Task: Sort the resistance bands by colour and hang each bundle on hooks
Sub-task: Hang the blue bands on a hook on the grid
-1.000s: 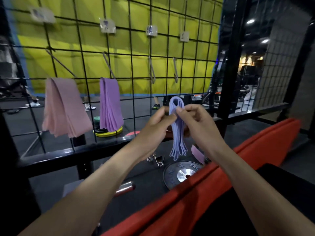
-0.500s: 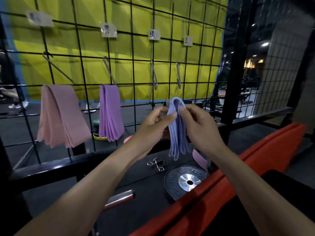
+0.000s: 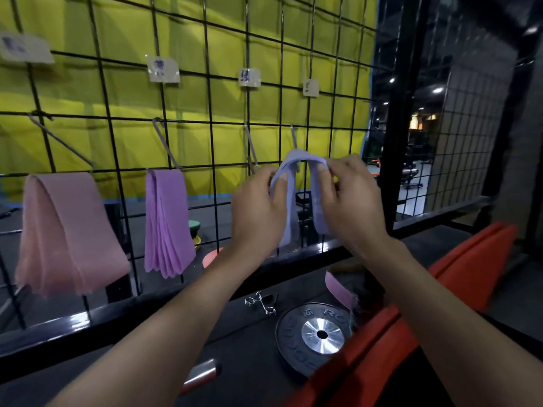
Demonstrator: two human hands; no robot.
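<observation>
Both hands, left hand (image 3: 258, 207) and right hand (image 3: 349, 198), pinch the blue bundle (image 3: 304, 160) in their fingers, spreading its loop to slip over the far-right hook (image 3: 293, 136); pink bundle (image 3: 67, 227) and purple bundle (image 3: 167, 218) already hang left.

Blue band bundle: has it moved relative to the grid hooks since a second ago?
Yes. The blue band bundle has risen from below the hooks and its loop, spread open between both hands, now sits at the fourth hook.
</observation>
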